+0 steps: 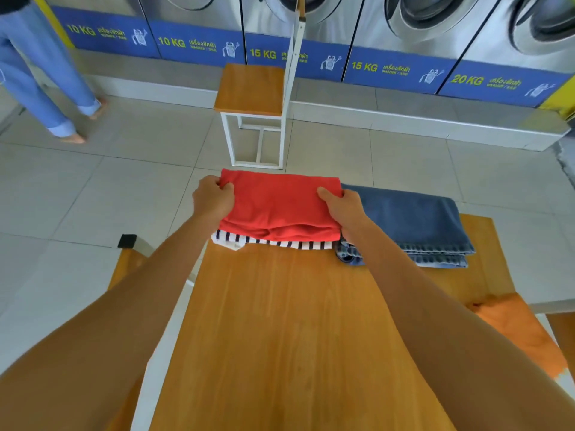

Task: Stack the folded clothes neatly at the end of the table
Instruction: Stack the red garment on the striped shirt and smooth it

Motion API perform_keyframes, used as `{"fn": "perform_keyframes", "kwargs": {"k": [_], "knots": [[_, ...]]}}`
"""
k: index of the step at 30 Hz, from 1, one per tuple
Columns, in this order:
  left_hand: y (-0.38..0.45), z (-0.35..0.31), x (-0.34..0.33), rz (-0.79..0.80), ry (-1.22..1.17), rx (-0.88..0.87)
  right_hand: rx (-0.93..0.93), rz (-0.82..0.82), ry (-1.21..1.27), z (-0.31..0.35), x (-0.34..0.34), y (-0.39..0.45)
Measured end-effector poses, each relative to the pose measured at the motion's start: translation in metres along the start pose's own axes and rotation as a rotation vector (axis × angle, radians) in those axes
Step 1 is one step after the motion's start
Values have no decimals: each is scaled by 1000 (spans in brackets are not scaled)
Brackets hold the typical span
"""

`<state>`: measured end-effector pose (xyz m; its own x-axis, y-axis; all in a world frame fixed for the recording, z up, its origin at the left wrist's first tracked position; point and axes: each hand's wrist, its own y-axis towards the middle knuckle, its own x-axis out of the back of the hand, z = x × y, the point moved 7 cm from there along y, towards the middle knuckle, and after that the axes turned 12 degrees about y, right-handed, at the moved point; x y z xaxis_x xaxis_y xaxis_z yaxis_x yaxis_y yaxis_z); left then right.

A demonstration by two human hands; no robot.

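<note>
Now my left hand [213, 199] and right hand [343, 208] are pinching the red garment [277, 203] atop the striped one [289, 243], jeans [413, 222] lying just right.

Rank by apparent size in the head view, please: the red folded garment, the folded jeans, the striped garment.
1. Red folded garment and folded jeans: they look about alike, and the hands hide part of each, so no ranking.
2. Striped garment: only a thin edge shows under the red one.
</note>
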<state>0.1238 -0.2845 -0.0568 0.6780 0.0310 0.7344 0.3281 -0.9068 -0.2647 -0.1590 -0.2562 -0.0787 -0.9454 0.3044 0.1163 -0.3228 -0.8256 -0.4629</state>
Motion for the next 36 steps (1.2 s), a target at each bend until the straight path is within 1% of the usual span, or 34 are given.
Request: {"fn": "perform_keyframes", "kwargs": {"k": [3, 4, 6, 9, 11, 12, 13, 14, 15, 16, 17, 18, 19, 21, 23, 27, 29, 32, 35, 36], "knots": [[19, 14, -19, 19, 99, -24, 66, -67, -272, -13, -1, 16], [25, 20, -24, 26, 116, -29, 88, -85, -322, -16, 0, 21], [34, 26, -30, 38, 120, -38, 107, -98, -336, -20, 2, 26], [44, 29, -31, 69, 96, -20, 141, -142, -280, -16, 7, 25], [43, 30, -28, 37, 59, -45, 184, -164, -269, -14, 8, 20], [40, 28, -24, -14, 70, -87, 193, -171, -293, -13, 8, 16], [35, 23, -18, -103, 129, -163, 199, -189, -336, -11, 6, 12], [29, 16, -12, -230, 220, -274, 228, -219, -400, -8, 4, 8], [23, 6, -10, -349, 305, -402, 302, -254, -481, -1, -2, 4], [16, -6, -13, -411, 380, -529, 413, -279, -572, 8, -13, -2], [12, -15, -23, -408, 461, -636, 539, -280, -658, 17, -28, -9], [11, -19, -37, -347, 552, -709, 643, -245, -739, 21, -46, -14], [12, -17, -52, -259, 633, -736, 692, -176, -831, 20, -63, -15], [19, -1, -73, -114, 703, -696, 667, -35, -1009, -2, -84, -6], [27, 15, -81, -63, 679, -660, 594, 30, -1088, -29, -82, 7], [34, 19, -85, 3, 561, -648, 587, 1, -1062, -41, -78, 14], [34, 21, -86, 25, 556, -632, 590, -25, -1062, -40, -79, 12], [34, 20, -87, 77, 652, -606, 562, -2, -1082, -41, -79, 11], [36, 9, -85, 192, 822, -514, 488, 81, -1092, -37, -80, 8], [32, 3, -80, 202, 847, -497, 467, 102, -1087, -34, -80, 4]]}}
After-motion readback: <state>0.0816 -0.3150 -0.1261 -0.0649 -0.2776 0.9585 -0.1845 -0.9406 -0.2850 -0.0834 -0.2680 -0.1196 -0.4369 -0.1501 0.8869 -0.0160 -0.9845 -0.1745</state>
